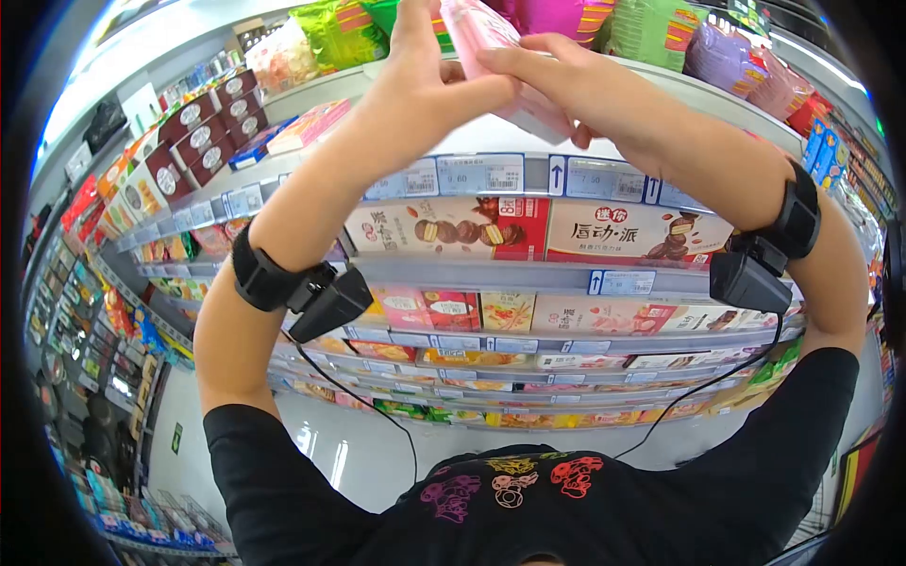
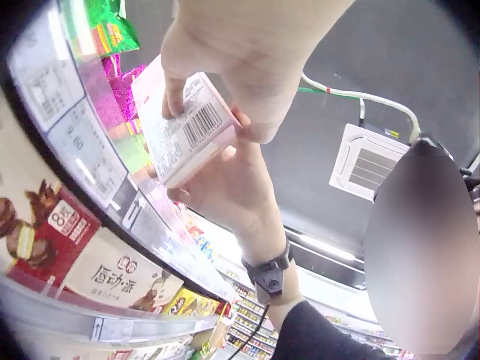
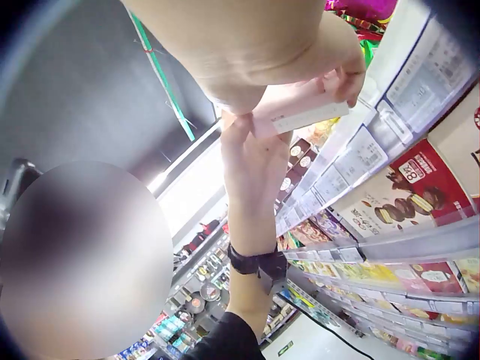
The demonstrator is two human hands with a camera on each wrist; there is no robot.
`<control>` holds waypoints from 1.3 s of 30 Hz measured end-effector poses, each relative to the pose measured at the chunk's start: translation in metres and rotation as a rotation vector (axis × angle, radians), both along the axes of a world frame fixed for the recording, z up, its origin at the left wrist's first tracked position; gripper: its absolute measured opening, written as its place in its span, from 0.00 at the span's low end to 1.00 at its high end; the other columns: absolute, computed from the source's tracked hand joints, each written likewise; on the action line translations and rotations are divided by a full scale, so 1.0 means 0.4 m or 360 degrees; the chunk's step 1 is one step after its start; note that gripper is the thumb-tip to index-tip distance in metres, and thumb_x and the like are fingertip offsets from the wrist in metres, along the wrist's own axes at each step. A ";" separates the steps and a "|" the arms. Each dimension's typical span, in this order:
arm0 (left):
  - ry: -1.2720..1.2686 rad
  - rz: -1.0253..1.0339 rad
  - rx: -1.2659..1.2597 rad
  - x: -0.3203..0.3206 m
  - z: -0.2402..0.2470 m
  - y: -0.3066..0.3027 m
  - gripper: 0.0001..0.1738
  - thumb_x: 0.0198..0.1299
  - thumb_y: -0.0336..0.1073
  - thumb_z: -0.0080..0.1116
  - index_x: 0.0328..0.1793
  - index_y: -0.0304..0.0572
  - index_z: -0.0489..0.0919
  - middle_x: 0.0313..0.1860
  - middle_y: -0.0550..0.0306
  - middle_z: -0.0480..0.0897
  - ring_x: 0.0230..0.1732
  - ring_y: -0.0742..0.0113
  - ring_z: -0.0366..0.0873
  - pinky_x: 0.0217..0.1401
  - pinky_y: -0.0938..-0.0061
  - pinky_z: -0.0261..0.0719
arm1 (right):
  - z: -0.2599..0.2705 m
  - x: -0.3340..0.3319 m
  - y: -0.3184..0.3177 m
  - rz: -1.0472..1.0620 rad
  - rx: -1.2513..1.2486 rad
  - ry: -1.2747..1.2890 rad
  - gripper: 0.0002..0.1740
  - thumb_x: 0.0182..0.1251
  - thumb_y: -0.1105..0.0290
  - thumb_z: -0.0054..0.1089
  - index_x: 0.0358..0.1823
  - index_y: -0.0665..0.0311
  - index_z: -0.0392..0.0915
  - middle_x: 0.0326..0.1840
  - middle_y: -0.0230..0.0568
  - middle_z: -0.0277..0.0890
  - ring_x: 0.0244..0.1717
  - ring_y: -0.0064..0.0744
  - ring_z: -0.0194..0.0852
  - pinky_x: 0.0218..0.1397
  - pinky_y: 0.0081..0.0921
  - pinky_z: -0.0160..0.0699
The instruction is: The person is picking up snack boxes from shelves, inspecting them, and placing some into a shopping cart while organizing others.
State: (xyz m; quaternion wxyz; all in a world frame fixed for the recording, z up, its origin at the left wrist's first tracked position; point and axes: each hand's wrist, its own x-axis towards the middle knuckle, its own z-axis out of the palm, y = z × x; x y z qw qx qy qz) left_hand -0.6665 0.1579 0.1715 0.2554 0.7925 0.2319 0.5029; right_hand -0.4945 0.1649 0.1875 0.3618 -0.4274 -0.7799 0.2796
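A pale pink box (image 1: 486, 33) is held up between both hands above the shelf's front edge. My left hand (image 1: 415, 90) grips one side, its thumb along the near face and other fingers reaching behind. From the opposite side my right hand (image 1: 576, 80) pinches the box, thumb on the near face. In the left wrist view the box's printed back (image 2: 180, 127) shows small text and a barcode (image 2: 202, 125), with a left finger lying on that face. A plain narrow side of the box (image 3: 307, 116) shows in the right wrist view.
Price tags (image 1: 481, 179) line the shelf edge below the hands. Chocolate pie boxes (image 1: 642, 234) fill the tier beneath. Colourful snack bags (image 1: 651, 33) stand on top. Brown boxes (image 1: 203, 132) are stacked at left. Cables (image 1: 387, 410) hang from both wrist cameras.
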 end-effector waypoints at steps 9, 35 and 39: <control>-0.0021 -0.0347 -0.0630 -0.077 0.072 0.171 0.34 0.54 0.24 0.51 0.66 0.28 0.51 0.57 0.43 0.68 0.56 0.61 0.70 0.64 0.72 0.67 | 0.044 -0.001 0.137 0.0336 -0.0207 -0.0066 0.34 0.49 0.58 0.66 0.56 0.63 0.66 0.38 0.34 0.69 0.35 0.20 0.66 0.34 0.17 0.65; 0.1181 0.0787 -0.0541 -0.098 0.020 0.348 0.33 0.40 0.35 0.68 0.57 0.42 0.71 0.43 0.50 0.78 0.38 0.66 0.78 0.42 0.78 0.77 | 0.020 -0.087 0.369 0.0084 -0.0567 -0.0603 0.36 0.46 0.82 0.64 0.60 0.69 0.61 0.47 0.52 0.69 0.40 0.34 0.76 0.46 0.22 0.80; 0.1239 0.0768 -0.0567 -0.095 0.022 0.350 0.32 0.40 0.34 0.66 0.56 0.42 0.72 0.45 0.49 0.77 0.38 0.65 0.78 0.42 0.77 0.76 | 0.025 -0.096 0.348 0.0038 -0.0571 -0.0659 0.37 0.45 0.81 0.65 0.60 0.69 0.61 0.45 0.52 0.72 0.39 0.34 0.77 0.44 0.23 0.80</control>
